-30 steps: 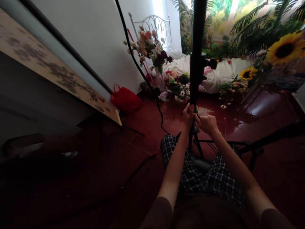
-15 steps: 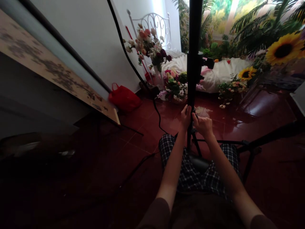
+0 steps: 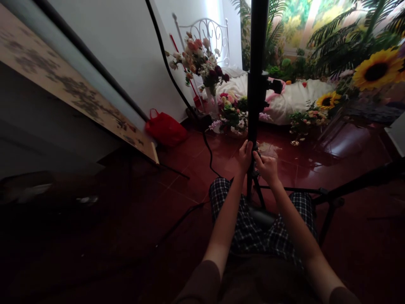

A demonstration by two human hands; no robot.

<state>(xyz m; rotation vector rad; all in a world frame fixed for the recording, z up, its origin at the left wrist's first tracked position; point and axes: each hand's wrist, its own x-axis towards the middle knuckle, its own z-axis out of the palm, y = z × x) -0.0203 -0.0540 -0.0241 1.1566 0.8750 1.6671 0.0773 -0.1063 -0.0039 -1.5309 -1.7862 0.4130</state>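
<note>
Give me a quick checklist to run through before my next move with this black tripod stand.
Left hand closed around the stand pole: ok.
Right hand gripping the pole: cannot tell, its fingers are partly hidden.
Black cable away from both hands: ok.
Side knob on the pole tightened: cannot tell.
Tripod legs firmly on the floor: cannot tell, their feet are in shadow.

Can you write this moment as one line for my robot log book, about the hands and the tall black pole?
left hand: wrapped around black stand pole | right hand: fingers at pole | nearby: red bag
</note>
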